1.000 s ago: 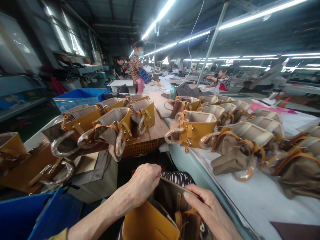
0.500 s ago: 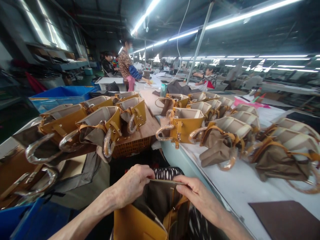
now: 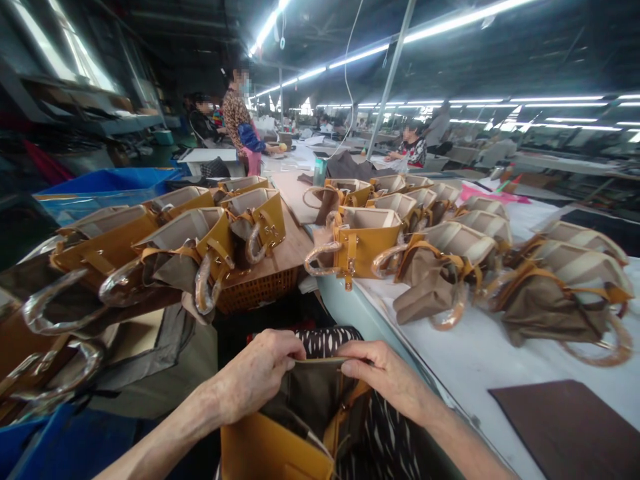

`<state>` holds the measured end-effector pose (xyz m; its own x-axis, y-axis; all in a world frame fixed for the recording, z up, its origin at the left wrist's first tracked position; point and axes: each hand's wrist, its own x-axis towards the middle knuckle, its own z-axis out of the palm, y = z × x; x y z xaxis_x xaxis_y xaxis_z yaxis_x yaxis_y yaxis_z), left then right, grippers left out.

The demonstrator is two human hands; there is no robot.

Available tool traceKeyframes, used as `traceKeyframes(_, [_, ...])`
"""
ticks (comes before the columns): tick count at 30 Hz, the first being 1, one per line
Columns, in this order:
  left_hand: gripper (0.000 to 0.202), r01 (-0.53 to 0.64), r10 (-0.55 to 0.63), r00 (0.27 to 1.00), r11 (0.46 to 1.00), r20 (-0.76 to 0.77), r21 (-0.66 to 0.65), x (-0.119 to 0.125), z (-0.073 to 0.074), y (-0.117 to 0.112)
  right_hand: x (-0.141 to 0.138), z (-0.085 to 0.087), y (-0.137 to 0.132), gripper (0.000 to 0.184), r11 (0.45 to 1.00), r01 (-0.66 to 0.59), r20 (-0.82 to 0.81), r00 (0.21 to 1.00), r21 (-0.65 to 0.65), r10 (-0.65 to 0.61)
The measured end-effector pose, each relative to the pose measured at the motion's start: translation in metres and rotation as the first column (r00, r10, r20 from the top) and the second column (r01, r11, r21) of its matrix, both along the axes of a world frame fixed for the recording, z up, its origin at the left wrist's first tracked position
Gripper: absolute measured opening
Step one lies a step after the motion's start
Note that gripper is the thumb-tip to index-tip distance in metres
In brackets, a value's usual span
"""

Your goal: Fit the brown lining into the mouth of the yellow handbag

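A mustard-yellow handbag (image 3: 273, 450) with a brown lining (image 3: 310, 393) rests on my lap at the bottom centre. My left hand (image 3: 255, 373) is closed in a pinch on the left end of the lining's top edge. My right hand (image 3: 383, 373) pinches the same edge from the right, fingers pressed together. The two hands nearly meet over the bag's open mouth. A yellow strap (image 3: 345, 417) hangs inside the bag below my right hand.
Rows of similar yellow handbags with plastic-wrapped handles stand on the left (image 3: 200, 247) and on the white table (image 3: 500, 360) at right. An orange basket (image 3: 257, 290) sits ahead. A dark brown sheet (image 3: 565, 420) lies near right. Blue bins (image 3: 105, 187) and other people (image 3: 240, 120) are farther back.
My hands have drawn closer together along the lining's top edge. The view has shifted a little right and down, bringing the brown sheet further into sight.
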<state>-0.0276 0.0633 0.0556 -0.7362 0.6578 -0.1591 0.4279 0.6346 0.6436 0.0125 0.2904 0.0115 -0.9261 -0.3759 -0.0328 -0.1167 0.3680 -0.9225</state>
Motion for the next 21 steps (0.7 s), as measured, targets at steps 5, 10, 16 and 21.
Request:
traceKeyframes(5, [0.022, -0.016, 0.016, 0.999, 1.0, 0.041, 0.02, -0.0013, 0.0021, -0.0012, -0.0006, 0.0008, -0.0015, 0.023, 1.0, 0.017, 0.04, 0.999, -0.008, -0.016])
traceKeyframes(10, [0.022, -0.018, 0.014, 0.998, 0.999, 0.065, 0.048, -0.0039, 0.0009, -0.0045, -0.0013, 0.0037, -0.0042, 0.024, 1.0, 0.011, 0.047, 0.999, 0.02, -0.012])
traceKeyframes(16, [0.023, -0.023, 0.021, 0.998, 0.999, 0.062, 0.037, -0.0031, 0.0012, -0.004, 0.0, 0.0008, -0.0056, 0.026, 0.994, 0.011, 0.001, 1.0, 0.106, -0.011])
traceKeyframes(21, [0.024, -0.02, 0.016, 0.997, 0.999, 0.076, 0.04, -0.0035, 0.0007, -0.0035, 0.0011, 0.0079, -0.0088, 0.027, 0.962, 0.016, -0.122, 0.992, 0.273, 0.018])
